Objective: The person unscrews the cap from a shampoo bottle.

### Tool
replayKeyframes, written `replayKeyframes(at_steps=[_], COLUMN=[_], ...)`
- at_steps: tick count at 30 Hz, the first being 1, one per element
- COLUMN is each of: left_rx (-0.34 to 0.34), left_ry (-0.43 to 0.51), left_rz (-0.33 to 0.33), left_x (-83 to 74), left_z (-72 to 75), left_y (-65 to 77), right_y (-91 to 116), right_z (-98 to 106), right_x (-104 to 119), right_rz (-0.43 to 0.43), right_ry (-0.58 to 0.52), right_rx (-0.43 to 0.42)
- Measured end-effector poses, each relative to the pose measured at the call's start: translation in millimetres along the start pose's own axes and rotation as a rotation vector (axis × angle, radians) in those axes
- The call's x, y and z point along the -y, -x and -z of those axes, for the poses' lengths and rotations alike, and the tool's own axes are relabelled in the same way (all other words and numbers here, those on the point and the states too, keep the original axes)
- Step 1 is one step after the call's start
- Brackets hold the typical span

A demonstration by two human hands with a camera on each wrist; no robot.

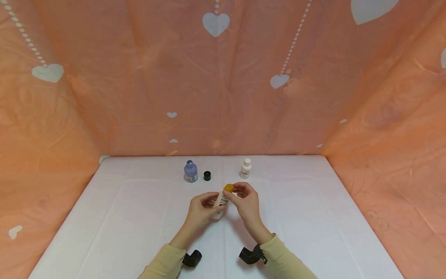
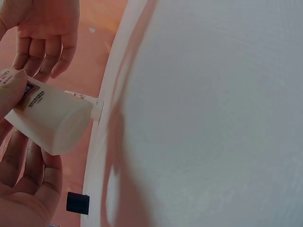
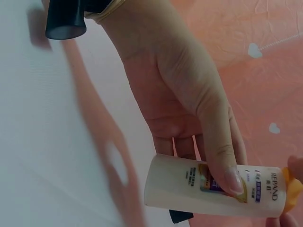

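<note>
A white bottle (image 1: 221, 201) with a printed label is held tilted over the table. My left hand (image 1: 199, 211) grips its body, the thumb (image 3: 228, 177) lying across the label in the right wrist view. At the bottle's upper end sits a yellow cap (image 1: 228, 188), which my right hand (image 1: 248, 201) pinches between thumb and fingers. From the left wrist view, the bottle's base (image 2: 73, 125) faces the camera and the cap is out of frame.
Behind the hands, a blue bottle (image 1: 191, 173) with a narrow neck stands beside a small black cap (image 1: 207, 176). A small white bottle (image 1: 245, 169) stands further right. The white-covered table (image 1: 313, 224) meets an orange curtain with hearts (image 1: 156, 77).
</note>
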State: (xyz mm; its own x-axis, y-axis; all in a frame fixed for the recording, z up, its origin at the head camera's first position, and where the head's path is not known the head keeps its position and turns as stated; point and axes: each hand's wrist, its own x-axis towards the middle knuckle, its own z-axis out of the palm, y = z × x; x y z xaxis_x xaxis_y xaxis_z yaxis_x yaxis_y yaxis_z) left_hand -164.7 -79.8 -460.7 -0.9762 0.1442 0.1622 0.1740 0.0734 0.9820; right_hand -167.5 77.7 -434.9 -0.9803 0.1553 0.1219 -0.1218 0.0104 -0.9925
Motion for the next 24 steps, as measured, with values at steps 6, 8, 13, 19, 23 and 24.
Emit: replayKeyframes(at_steps=[6,8,13,19,23,24], left_rx=[0.007,0.012,0.025,0.05,0.069,0.082], left_ry=[-0.006,-0.011,-0.027,-0.017,-0.003,-0.004], left_rz=[0.006,0.003,-0.009,0.008,0.022,0.025], left_x=[1.1,0.5,-0.2,3.6,15.7,16.0], left_z=[-0.7,-0.6,0.5,3.6,7.4,8.6], left_y=[1.0,1.4,3.0,3.3,1.0,0.8], right_y=[0,0,0,-4,-14,-17], right_z=[0,0,2,7,15,17], right_x=[2,2,2,-5,-21,-27], right_rz=[0.0,0.003,0.006,0.024,0.042,0.046], right_ry=[0.004,0.009,0.01,-0.008,-0.078,-0.1], right_rx=[0.005,0.008,0.027,0.135,0.284,0.32])
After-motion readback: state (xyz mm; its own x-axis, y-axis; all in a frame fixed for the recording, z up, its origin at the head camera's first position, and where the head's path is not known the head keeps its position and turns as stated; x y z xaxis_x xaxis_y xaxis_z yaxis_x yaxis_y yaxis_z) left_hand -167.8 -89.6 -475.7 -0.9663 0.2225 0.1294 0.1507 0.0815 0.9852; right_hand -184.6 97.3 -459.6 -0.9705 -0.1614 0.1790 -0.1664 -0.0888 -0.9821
